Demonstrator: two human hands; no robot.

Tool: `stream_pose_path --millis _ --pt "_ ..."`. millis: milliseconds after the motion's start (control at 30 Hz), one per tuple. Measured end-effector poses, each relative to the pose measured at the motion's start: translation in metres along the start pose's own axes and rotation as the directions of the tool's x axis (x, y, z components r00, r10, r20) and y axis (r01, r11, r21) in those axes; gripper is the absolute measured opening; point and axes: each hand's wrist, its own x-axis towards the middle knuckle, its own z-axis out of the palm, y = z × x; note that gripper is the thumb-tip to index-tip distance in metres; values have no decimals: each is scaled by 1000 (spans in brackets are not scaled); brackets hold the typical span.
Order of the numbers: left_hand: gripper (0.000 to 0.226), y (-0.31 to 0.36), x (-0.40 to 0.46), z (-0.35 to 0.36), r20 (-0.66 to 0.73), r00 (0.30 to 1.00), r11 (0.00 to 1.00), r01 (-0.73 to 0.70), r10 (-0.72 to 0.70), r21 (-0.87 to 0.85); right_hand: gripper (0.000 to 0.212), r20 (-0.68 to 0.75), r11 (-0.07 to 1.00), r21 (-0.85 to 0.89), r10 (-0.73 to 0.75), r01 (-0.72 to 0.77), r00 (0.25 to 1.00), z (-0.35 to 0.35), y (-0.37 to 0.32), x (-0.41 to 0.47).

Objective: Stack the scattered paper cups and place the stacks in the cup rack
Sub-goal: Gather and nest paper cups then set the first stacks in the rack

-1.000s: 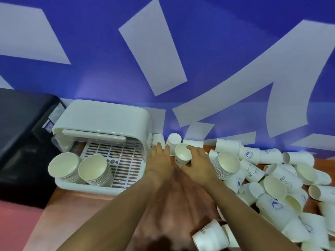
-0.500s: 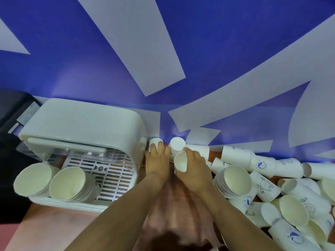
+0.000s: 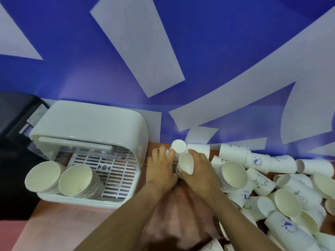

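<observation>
- A blue wall (image 3: 217, 51) with pale grey shapes rises behind a brown desk (image 3: 59, 227) that carries everything
- At the far left, a black box (image 3: 12, 127) stands against the wall, beside the white cup rack (image 3: 94, 124), whose hood curves over a slotted tray
- Two stacks of paper cups (image 3: 59, 180) lie on their sides in the rack's left half, mouths toward the camera, touching one another
- Just right of the rack, the left hand (image 3: 159, 169) reaches forward with its fingers laid over a small cup that is mostly hidden under them; whether its grip closes on that cup I cannot tell
- An upright cup (image 3: 178, 146) stands by the wall just past the fingertips of both hands
- The right hand (image 3: 199, 171) has its grip curled round a single paper cup (image 3: 185, 163), tilted with the mouth toward the camera, close against the left hand
- Right of that hand a nested stack (image 3: 233, 175) lies on its side
- Beyond it, loose scattered cups (image 3: 290, 196) are heaped across the right side of the desk, some printed in blue
</observation>
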Motion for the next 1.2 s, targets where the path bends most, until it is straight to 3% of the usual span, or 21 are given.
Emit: stream_pose_path --millis 267,500,667,833,1000,1200 --pt "57 -11 -56 -32 -202 974 974 -142 106 -174 66 -68 1000 -7 -14 13 998 -19 -23 -50" --pt "42 -37 -105 -68 -154 984 887 -150 91 -437 66 -97 1000 -7 1 -2 995 -21 -50 -87" --pt "52 -72 -134 -90 -168 980 893 -169 107 -416 63 -113 999 -43 17 -22 994 -19 -73 -111" --pt "41 -103 -156 -115 -162 984 890 -143 79 -432 62 -94 999 -42 7 -11 996 -11 -106 -129" --pt "55 -139 -174 -141 -197 977 889 -162 83 -429 68 -146 1000 -17 -29 26 989 -2 -144 -138" --pt "62 -188 -187 -162 -263 964 878 -168 50 -449 60 -137 998 24 -51 55 989 18 -177 -143"
